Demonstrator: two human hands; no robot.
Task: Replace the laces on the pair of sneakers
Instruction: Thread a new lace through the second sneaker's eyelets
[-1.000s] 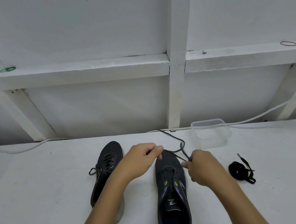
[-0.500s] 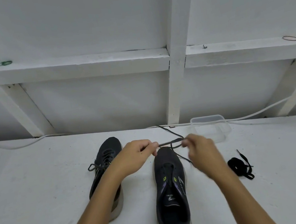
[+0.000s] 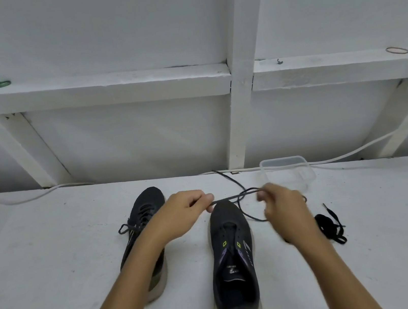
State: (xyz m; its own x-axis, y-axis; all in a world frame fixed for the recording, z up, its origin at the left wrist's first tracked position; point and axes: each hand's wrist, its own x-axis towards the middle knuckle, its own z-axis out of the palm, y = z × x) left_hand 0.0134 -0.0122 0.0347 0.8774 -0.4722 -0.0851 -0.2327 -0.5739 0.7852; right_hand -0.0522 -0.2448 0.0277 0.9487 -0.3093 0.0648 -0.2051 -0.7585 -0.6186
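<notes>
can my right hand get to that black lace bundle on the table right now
Probably yes: the black lace bundle lies in the open just right of your right hand, nothing between them, but that hand is holding the gray lace.

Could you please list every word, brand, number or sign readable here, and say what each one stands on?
No text can be read with certainty.
Tongue of the right sneaker: a small pale logo mark, too blurred to read.
Outer side of the same sneaker: pale slanted stripes, a brand mark perhaps, not legible as letters.
Left sneaker, loose lace, coiled black lace and clear plastic container: no writing visible.
</notes>
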